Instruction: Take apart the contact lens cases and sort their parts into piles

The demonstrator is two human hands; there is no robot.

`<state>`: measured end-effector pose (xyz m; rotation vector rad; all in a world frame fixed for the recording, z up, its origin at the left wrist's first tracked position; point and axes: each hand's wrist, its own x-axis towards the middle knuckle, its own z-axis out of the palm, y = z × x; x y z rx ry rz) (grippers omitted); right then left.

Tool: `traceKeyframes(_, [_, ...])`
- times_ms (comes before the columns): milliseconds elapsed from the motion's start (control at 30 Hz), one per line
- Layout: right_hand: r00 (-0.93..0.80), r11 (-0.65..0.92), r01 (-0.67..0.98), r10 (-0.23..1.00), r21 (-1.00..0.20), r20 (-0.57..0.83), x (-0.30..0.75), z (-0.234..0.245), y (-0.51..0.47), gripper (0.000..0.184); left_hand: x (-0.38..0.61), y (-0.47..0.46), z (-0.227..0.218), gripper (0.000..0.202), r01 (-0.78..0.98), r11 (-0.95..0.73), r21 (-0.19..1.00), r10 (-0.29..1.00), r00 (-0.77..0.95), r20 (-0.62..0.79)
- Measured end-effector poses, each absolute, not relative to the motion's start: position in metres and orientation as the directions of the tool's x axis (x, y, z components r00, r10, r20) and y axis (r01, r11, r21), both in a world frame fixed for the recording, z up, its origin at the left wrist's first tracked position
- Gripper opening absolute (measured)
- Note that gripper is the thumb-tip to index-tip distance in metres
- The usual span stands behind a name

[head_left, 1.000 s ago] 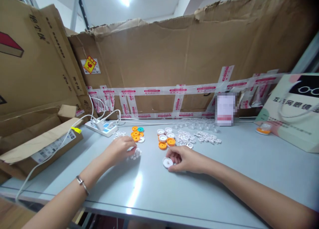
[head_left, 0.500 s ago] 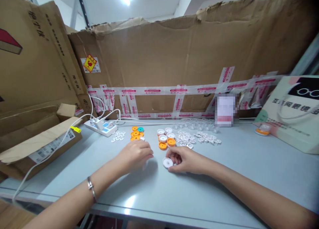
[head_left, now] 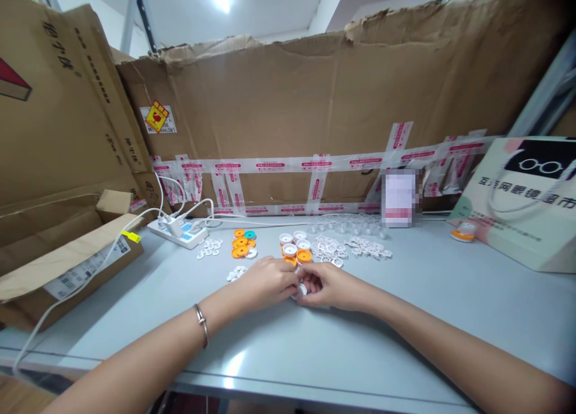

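My two hands meet at the middle of the grey table (head_left: 405,318). A small white round cap (head_left: 301,290) sits between them, pinched by the fingers of my right hand (head_left: 328,285). The curled fingertips of my left hand (head_left: 270,281) press against that cap from the left; whether a small piece is in them is hidden. Just behind my hands stand orange and white caps (head_left: 297,249). A little heap of tiny white discs (head_left: 236,274) lies left of my left hand.
Orange and teal discs (head_left: 242,243), more white discs (head_left: 209,247) and a spread of white rings (head_left: 351,247) lie further back. A power strip (head_left: 179,231) with cables sits at the left, beside cardboard boxes (head_left: 67,264). A paper bag (head_left: 526,204) stands at right. Taped cardboard walls the back.
My left hand left the heap of tiny white discs and moved right until it met my right hand at the white cap. The right hand lifted the cap slightly.
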<state>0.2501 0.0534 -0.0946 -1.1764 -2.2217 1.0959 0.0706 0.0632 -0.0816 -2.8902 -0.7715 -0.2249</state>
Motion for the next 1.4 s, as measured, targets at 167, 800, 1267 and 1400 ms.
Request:
traceKeyframes(167, [-0.549, 0.328, 0.506, 0.836, -0.798, -0.004, 0.250, -0.098, 0.054, 0.016, 0.069, 0.067, -0.090, 0.010, 0.453, -0.859, -0.240, 0.398, 0.884, 0.246])
traceKeyframes(800, [-0.531, 0.371, 0.522, 0.846, -0.768, 0.048, 0.248, -0.100, 0.056, 0.016, 0.074, 0.056, -0.085, 0.019, 0.286, -0.773, -0.566, 0.095, 0.934, 0.343])
traceKeyframes(1267, [-0.517, 0.378, 0.541, 0.854, -0.751, 0.057, 0.249, -0.106, 0.058, 0.012, 0.074, 0.052, -0.082, 0.017, 0.251, -0.759, -0.601, 0.076, 0.951, 0.301])
traceKeyframes(1400, [-0.526, 0.382, 0.534, 0.849, -0.754, 0.059, 0.250, -0.106, 0.058, 0.014, 0.073, 0.056, -0.083, 0.017, 0.262, -0.796, -0.546, 0.085, 0.941, 0.329])
